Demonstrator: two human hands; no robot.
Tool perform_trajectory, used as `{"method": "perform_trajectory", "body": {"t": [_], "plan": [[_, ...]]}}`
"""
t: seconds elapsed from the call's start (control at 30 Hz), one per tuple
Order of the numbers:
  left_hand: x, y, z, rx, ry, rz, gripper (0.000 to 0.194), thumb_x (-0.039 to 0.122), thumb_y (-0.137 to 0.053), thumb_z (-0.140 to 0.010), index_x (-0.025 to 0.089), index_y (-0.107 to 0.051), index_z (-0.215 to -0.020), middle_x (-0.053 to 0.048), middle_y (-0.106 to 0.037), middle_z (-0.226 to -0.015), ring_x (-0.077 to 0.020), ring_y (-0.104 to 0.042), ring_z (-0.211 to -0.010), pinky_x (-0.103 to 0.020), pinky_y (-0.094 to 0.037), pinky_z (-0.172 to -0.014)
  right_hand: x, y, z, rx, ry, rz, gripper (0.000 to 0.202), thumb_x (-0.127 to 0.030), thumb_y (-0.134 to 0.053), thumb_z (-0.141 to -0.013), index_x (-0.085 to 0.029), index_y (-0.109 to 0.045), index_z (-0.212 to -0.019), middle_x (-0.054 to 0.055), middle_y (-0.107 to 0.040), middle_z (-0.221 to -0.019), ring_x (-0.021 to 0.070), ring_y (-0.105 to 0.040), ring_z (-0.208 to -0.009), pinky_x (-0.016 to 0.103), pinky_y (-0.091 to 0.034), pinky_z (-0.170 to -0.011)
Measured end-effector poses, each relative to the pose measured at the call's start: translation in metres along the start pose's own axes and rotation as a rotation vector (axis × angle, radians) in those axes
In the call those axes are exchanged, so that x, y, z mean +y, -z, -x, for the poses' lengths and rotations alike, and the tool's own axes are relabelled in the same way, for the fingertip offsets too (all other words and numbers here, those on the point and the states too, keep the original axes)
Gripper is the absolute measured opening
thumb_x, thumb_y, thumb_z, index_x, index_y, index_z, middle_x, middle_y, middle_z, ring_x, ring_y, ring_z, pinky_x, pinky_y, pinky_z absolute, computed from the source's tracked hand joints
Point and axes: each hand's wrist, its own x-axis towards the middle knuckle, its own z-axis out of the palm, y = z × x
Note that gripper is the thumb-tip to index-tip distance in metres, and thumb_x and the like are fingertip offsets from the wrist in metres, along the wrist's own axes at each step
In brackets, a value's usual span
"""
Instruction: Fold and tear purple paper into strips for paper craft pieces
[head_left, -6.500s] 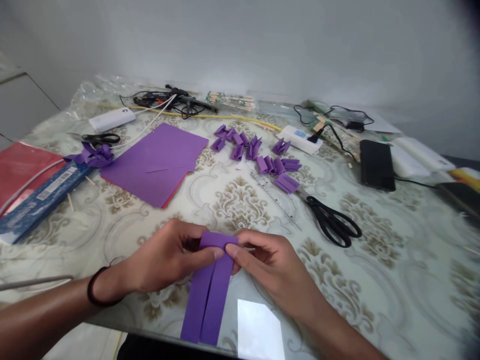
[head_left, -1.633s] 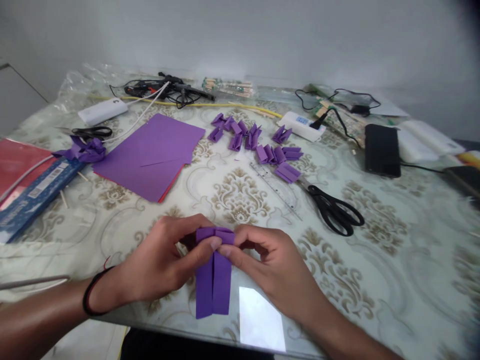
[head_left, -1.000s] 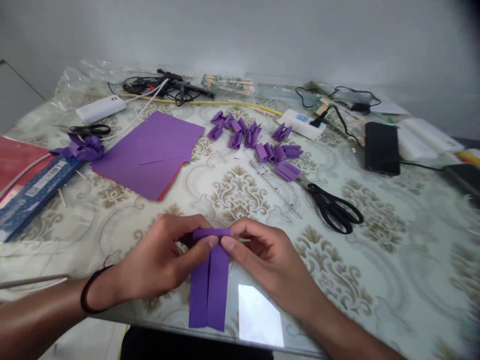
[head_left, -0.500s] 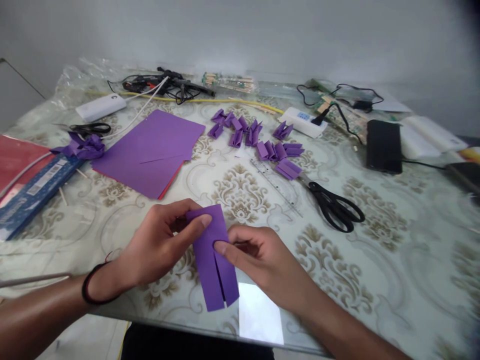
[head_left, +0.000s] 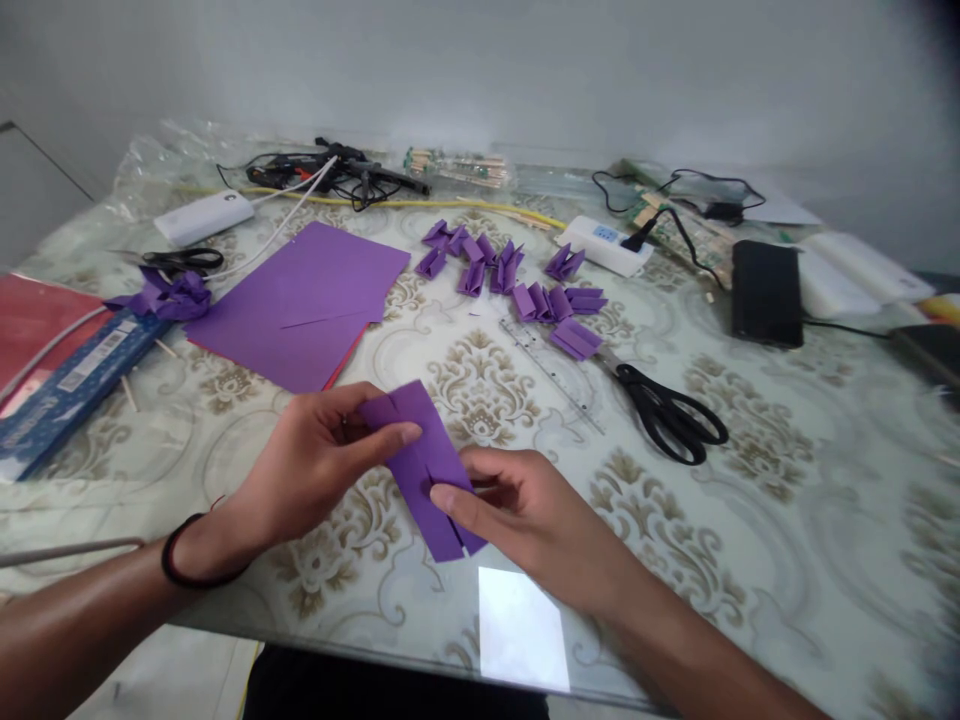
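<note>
A purple folded paper strip (head_left: 422, 455) is held above the patterned table, its two long flaps meeting along a middle slit. My left hand (head_left: 319, 462) pinches its upper left side, thumb on top and fingers behind. On its lower right side my right hand (head_left: 517, 505) grips it the same way, with the thumb near the slit. The fingers behind the paper are partly hidden. Beyond the hands lie several small folded purple paper pieces (head_left: 506, 268). A stack of purple paper sheets (head_left: 307, 285) rests to the left, with a red edge showing beneath.
Black-handled scissors (head_left: 671, 412) and a clear ruler (head_left: 553, 375) lie right of centre. Another pair of scissors (head_left: 184, 260) is by crumpled purple paper (head_left: 169, 295) and a blue box (head_left: 82, 385) at left. A power strip (head_left: 606, 245), phone (head_left: 766, 293) and cables line the back.
The paper strip has tilted, its lower end moving up and to the right. The middle slit now shows narrower. Both hands keep their hold with little shift.
</note>
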Motion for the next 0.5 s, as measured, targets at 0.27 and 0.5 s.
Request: {"method": "perform_trajectory", "body": {"t": [0.27, 0.5], "plan": [[-0.004, 0.015, -0.005, 0.033, 0.021, 0.122, 0.021, 0.035, -0.086, -0.083, 0.019, -0.072, -0.084, 0.003, -0.064, -0.073, -0.0109, -0.056, -0.063, -0.02, -0.043, -0.056, -0.007, 0.025, -0.001, 0.252, 0.075, 0.08, 0.023, -0.043, -0.079, -0.09, -0.021, -0.074, -0.088, -0.002, -0.066, -0.074, 0.0137, -0.061, -0.064, 0.024, -0.049, -0.058], [0.006, 0.011, -0.005, -0.062, -0.005, 0.018, 0.016, 0.03, -0.086, -0.082, 0.024, -0.08, -0.096, 0.002, -0.074, -0.085, -0.01, -0.06, -0.065, -0.018, -0.044, -0.055, -0.008, 0.031, 0.003, 0.29, 0.1, 0.086, 0.021, -0.045, -0.082, -0.087, -0.026, -0.077, -0.095, -0.002, -0.069, -0.077, 0.015, -0.065, -0.063, 0.025, -0.053, -0.057]]}}
